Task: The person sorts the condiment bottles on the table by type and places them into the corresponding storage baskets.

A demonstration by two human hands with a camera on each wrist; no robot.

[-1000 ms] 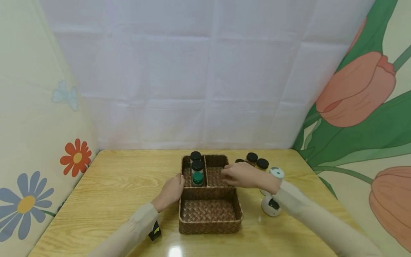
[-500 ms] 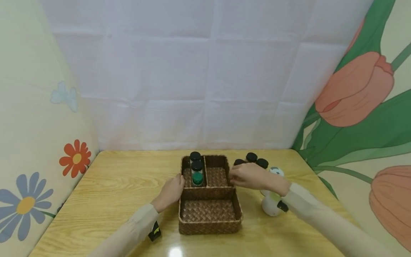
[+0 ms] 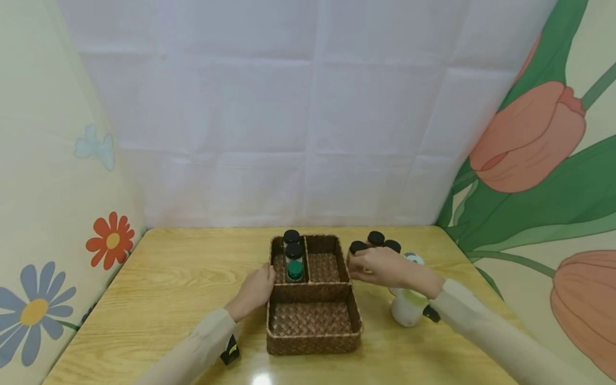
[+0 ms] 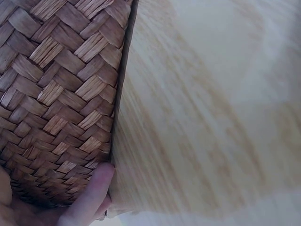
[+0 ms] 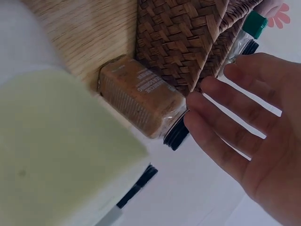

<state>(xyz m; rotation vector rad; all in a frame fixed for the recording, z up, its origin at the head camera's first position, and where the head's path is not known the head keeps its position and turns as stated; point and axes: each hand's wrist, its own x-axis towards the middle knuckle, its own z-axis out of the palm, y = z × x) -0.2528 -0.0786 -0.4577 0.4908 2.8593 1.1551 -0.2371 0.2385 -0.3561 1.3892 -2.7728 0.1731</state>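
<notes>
My left hand (image 3: 252,291) holds the left wall of a brown woven divided basket (image 3: 313,345). In the left wrist view, a finger (image 4: 91,193) presses against the weave near its edge. Past the basket's right wall, my right hand (image 3: 377,266) is beside a barbecue seasoning jar (image 5: 138,92) with a black lid. The right wrist view shows its fingers (image 5: 221,136) spread and slightly bent, close to the lid, with nothing gripped; contact cannot be told. Inside the back-left compartment stand two black-lidded jars (image 3: 293,250) and a green-capped jar (image 3: 295,270).
More black-lidded jars (image 3: 376,238) stand behind my right hand. A white container with a pale green part (image 3: 406,310) is under the right forearm. A small black item (image 3: 230,353) shows by the left sleeve. White cloth (image 3: 269,117) hangs behind the wooden table (image 3: 192,267).
My right hand has moved right, out from over the back-right compartment to the jars beside the basket. The left hand stays at the basket's left wall.
</notes>
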